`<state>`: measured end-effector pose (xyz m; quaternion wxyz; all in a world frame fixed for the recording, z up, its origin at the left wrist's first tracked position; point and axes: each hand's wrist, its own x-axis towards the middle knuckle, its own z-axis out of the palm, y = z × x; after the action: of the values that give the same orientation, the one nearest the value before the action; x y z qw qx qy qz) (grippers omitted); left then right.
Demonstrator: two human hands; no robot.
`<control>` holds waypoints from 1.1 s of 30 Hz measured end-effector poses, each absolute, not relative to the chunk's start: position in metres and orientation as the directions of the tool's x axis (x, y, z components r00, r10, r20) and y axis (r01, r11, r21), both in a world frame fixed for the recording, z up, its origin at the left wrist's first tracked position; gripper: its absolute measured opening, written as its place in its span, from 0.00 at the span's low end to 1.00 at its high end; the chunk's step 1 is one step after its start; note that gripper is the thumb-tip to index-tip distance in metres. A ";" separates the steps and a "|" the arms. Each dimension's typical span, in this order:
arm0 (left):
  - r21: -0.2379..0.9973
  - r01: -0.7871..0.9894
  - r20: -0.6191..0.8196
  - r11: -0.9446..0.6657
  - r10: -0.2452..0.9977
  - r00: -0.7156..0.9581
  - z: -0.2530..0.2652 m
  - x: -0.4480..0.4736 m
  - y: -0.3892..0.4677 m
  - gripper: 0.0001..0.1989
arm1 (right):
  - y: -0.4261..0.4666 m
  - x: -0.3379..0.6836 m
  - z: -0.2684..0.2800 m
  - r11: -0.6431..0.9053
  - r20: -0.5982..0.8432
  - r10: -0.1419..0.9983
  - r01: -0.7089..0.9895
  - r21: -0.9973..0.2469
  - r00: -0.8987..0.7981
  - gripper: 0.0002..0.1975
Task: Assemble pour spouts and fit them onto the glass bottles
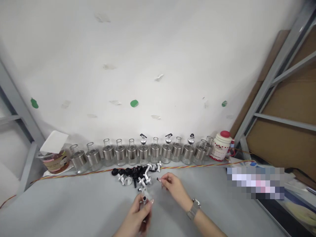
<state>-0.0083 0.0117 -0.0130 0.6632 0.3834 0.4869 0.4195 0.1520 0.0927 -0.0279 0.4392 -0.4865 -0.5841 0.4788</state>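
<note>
My left hand (138, 214) is closed around a silver pourer spout (144, 198) with a dark tip, held low over the grey table. To its upper right, my right hand (171, 185) pinches a small black piece (158, 179) between thumb and fingertips. Just beyond both hands lies a loose pile of black stoppers (135, 172) and silver spout parts (141, 181). Behind the pile stands a row of glass bottles with metal sleeves, such as the bottle (155, 149) in the middle. Three of them carry a silver-and-black pourer (168, 137); the others have bare necks.
A twisted red-yellow cord (98, 171) runs across the table (74, 204) before the bottles. A labelled tub (55, 162) stands left, a red-lidded white jar (219, 146) right. Papers and a dark-edged item (268, 210) lie at the right. Metal frames flank the white wall (172, 49).
</note>
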 end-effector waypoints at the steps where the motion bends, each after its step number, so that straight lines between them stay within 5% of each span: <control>1: 0.922 -0.204 -0.306 0.330 0.942 0.142 -0.011 -0.008 0.011 0.20 | 0.092 0.152 -0.025 0.038 0.022 0.988 0.098 -0.995 -0.151 0.11; 14: 0.842 -0.472 -0.296 0.259 0.955 -0.004 -0.012 -0.027 0.024 0.18 | 0.072 0.151 -0.002 -0.333 -0.192 0.914 -0.392 -0.857 -0.357 0.13; 19: 0.735 -0.597 -0.402 0.322 0.915 -0.002 -0.012 -0.022 0.024 0.09 | 0.072 0.150 -0.002 -0.334 -0.147 0.902 -0.439 -0.834 -0.407 0.10; 24: 0.688 -0.628 -0.387 0.363 0.916 0.106 0.000 -0.019 0.022 0.19 | 0.065 0.147 0.004 -0.317 -0.100 0.884 -0.430 -0.845 -0.456 0.19; 28: 0.720 -0.597 -0.321 0.354 0.932 0.166 -0.002 -0.016 0.022 0.25 | 0.053 0.138 0.009 -0.353 -0.082 0.869 -0.495 -0.794 -0.488 0.15; 33: 0.865 -0.329 -0.379 0.379 0.923 0.068 -0.014 -0.019 0.020 0.30 | 0.042 0.127 0.008 -0.407 -0.048 0.820 -0.523 -0.749 -0.570 0.14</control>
<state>-0.0189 0.0197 -0.0140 0.6664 0.2997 0.4955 0.4697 0.1268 0.0420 0.0083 0.4136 -0.2099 -0.3543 0.8120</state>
